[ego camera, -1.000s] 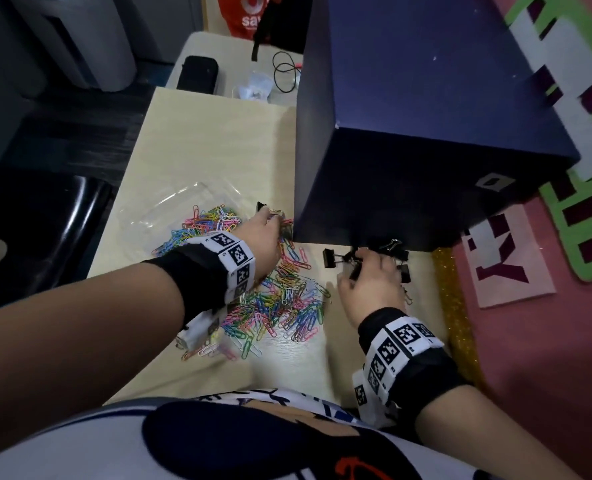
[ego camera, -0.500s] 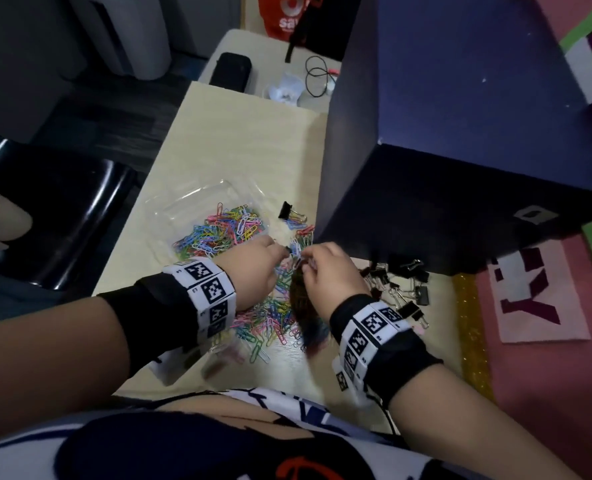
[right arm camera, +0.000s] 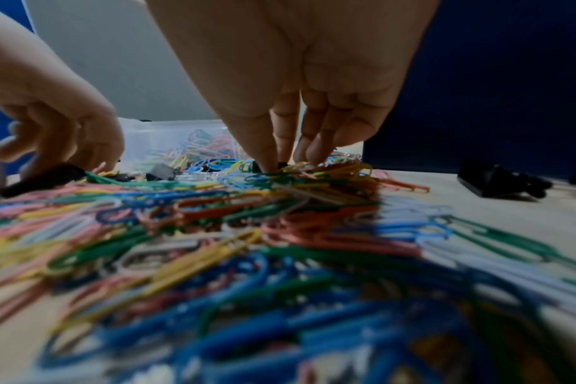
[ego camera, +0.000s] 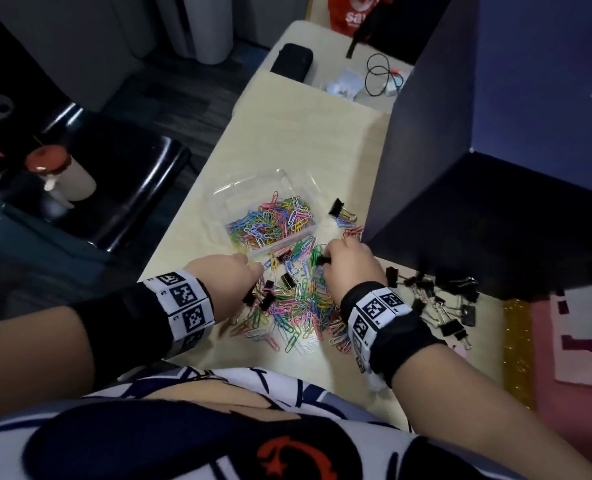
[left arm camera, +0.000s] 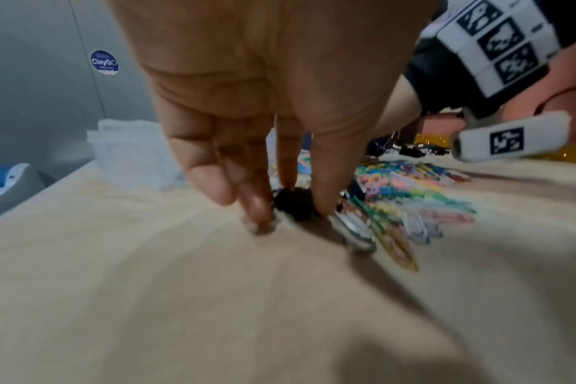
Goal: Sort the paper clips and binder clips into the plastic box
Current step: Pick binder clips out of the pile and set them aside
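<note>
1. Pale wooden table fills the middle of the head view, with a tall dark blue box standing on its right half.
2. Clear plastic box sits at frame centre, holding coloured paper clips.
3. Below it, a loose heap of paper clips is spread on the table, with a few black clips mixed in.
4. More binder clips lie in a cluster at centre right, along the foot of the blue box.
5. Left hand reaches into the heap's left edge; its fingertips pinch a small black binder clip against the table.
6. Right hand works the heap's upper right, its fingers curled down around a black clip.
</note>
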